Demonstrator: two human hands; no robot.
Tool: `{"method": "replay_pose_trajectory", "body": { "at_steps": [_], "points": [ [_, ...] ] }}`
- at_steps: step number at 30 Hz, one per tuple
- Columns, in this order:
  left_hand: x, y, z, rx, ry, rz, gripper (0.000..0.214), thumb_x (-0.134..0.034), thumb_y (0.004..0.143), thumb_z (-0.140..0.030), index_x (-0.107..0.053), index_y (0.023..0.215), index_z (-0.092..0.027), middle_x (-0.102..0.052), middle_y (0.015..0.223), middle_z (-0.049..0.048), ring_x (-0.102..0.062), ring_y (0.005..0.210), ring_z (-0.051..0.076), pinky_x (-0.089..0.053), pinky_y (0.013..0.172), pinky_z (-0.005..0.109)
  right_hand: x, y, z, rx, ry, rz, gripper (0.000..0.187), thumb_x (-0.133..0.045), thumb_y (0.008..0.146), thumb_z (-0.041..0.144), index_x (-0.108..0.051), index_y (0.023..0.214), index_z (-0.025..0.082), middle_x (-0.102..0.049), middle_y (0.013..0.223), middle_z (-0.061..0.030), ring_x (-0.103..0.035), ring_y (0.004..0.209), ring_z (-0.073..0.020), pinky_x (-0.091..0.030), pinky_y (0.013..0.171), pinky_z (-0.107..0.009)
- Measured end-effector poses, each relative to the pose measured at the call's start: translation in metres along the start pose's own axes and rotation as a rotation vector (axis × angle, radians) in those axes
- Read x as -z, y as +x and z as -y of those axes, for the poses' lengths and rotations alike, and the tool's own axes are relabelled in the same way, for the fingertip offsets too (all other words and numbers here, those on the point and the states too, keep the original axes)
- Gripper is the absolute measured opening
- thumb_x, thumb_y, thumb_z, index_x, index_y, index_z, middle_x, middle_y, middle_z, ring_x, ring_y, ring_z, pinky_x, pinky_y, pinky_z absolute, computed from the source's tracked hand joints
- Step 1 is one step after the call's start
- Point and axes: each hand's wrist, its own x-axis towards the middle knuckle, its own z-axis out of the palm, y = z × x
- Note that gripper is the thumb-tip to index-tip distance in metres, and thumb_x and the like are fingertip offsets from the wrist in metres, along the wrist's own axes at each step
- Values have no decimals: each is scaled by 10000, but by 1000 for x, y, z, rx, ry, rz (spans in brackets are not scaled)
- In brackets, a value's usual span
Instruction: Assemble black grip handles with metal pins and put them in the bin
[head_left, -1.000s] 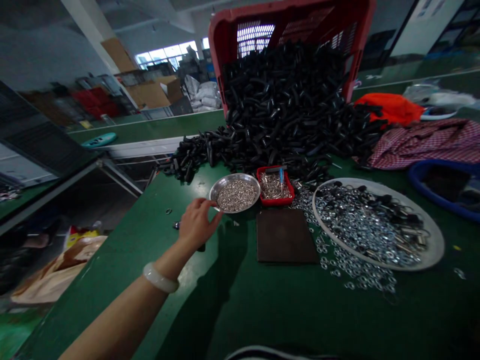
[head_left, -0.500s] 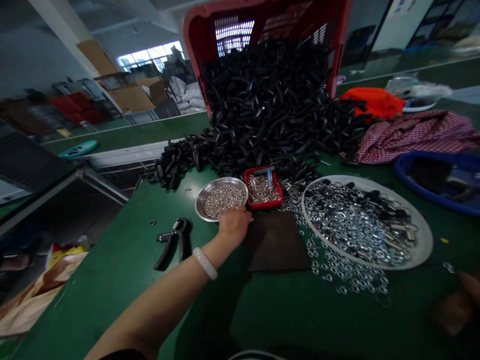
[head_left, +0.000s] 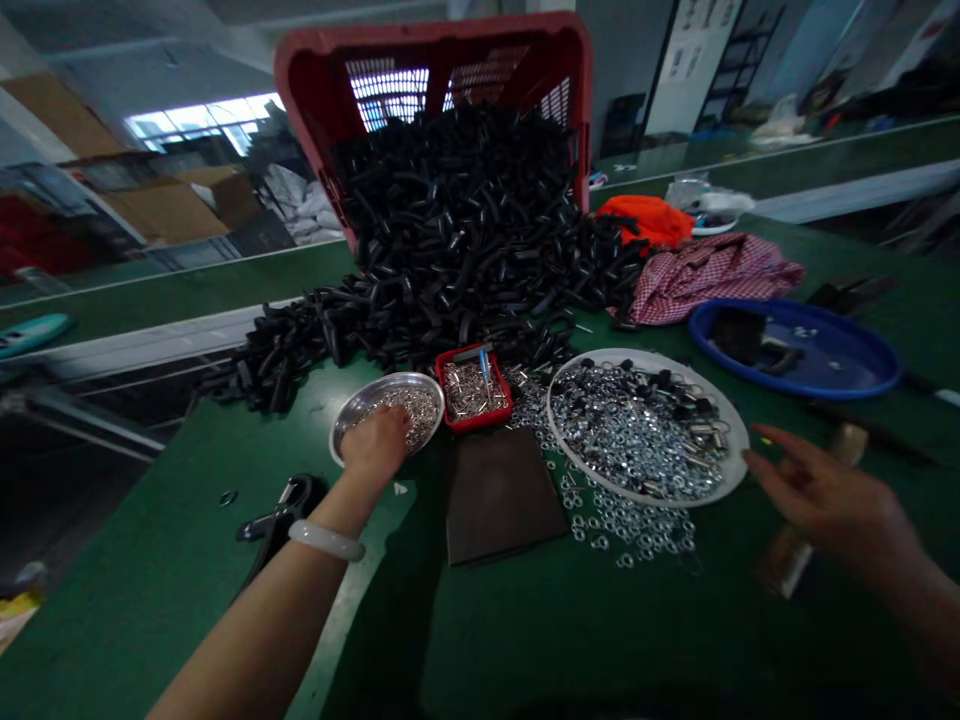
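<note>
Hundreds of black plastic pieces (head_left: 457, 230) spill from a tipped red crate (head_left: 431, 32) across a green table (head_left: 135, 590) as a left hand (head_left: 375, 445), a pale bangle (head_left: 326, 540) at its wrist, dips into a steel bowl (head_left: 346, 420) of small silver parts (head_left: 418, 405) at the near edge of the heap. Its fingers (head_left: 394, 425) sit close together among the parts, though whether they pinch any cannot be told. The right hand (head_left: 832, 495) hangs at right, fingers spread apart and holding nothing, just beside the rim of a white plate (head_left: 739, 470) piled with steel rings (head_left: 637, 430). More rings (head_left: 622, 525) lie loose on the table near a dark pad (head_left: 499, 500). A red tray (head_left: 474, 425) of pins sits between bowl and plate, and black pliers (head_left: 289, 510) lie left of the hand. Bowl, plate and heap are all still full, and no finished assembly can be picked out. No brand or label is legible; the notices on the far wall (head_left: 688, 60) are too small to read.
</note>
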Motion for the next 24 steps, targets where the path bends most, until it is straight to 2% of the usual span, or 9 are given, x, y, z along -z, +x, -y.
{"method": "replay_pose_trajectory", "body": {
  "at_steps": [2, 5, 8, 11, 14, 17, 20, 22, 24],
  "points": [
    [2, 10, 6, 6, 6, 91, 329, -353, 847, -296, -628, 1027, -293, -622, 1059, 83, -616, 840, 295, -468, 659, 387, -4, 19, 35, 59, -81, 55, 509, -391, 812, 489, -494, 1230, 217, -633, 719, -82, -596, 634, -227, -462, 569, -349],
    [5, 10, -2, -35, -31, 2, 332, -359, 840, -327, -622, 1040, -296, -611, 1106, 61, -612, 862, 286, -474, 670, 386, -14, 64, 66, 208, -322, 70, 442, -341, 845, 379, -540, 1195, 198, -636, 996, -120, -597, 870, -270, -468, 681, -374],
    [7, -2, -26, -254, -109, -84, 320, -368, 845, -373, -615, 1025, -277, -621, 1079, 34, -608, 863, 238, -474, 678, 332, -22, 108, 62, 158, -467, 166, 337, -410, 808, 320, -661, 993, 192, -648, 967, -155, -610, 836, -292, -473, 641, -380],
    [4, -14, -53, -521, -172, -31, 268, -405, 839, -366, -620, 978, -288, -643, 1005, 4, -606, 856, 198, -461, 683, 288, -24, 130, 43, 154, -496, 342, 267, -519, 726, 297, -687, 907, 197, -670, 892, -137, -625, 772, -279, -475, 622, -358],
    [-3, -18, -75, -646, -205, 48, 241, -432, 829, -350, -618, 966, -282, -647, 978, 3, -605, 844, 188, -455, 674, 281, -23, 126, 25, 203, -455, 408, 330, -493, 730, 296, -654, 991, 173, -667, 909, -111, -620, 812, -246, -469, 678, -326],
    [-7, -18, -93, -706, -224, 126, 235, -438, 826, -332, -622, 955, -265, -642, 960, 13, -602, 820, 178, -450, 662, 272, -21, 111, 13, 254, -399, 398, 370, -453, 738, 277, -627, 1042, 160, -647, 985, -102, -602, 882, -229, -459, 741, -319],
    [-6, -18, -107, -748, -253, 175, 235, -442, 824, -334, -623, 955, -261, -636, 958, 14, -594, 831, 171, -449, 677, 266, -23, 97, 8, 342, -367, 443, 357, -475, 711, 240, -628, 1026, 167, -629, 1036, -100, -576, 952, -231, -439, 807, -327],
    [-6, -19, -114, -774, -275, 192, 236, -443, 826, -334, -623, 958, -259, -636, 962, 13, -590, 841, 169, -451, 691, 269, -26, 91, 8, 329, -371, 436, 338, -467, 715, 216, -626, 1008, 160, -633, 1017, -104, -576, 952, -233, -437, 807, -327],
    [-7, -21, -121, -792, -296, 203, 235, -446, 826, -337, -624, 957, -256, -638, 962, 12, -590, 832, 167, -455, 691, 272, -27, 88, 10, 262, -331, 376, 338, -460, 730, 226, -611, 1021, 145, -644, 958, -108, -591, 899, -232, -451, 765, -324]
  ]
}}
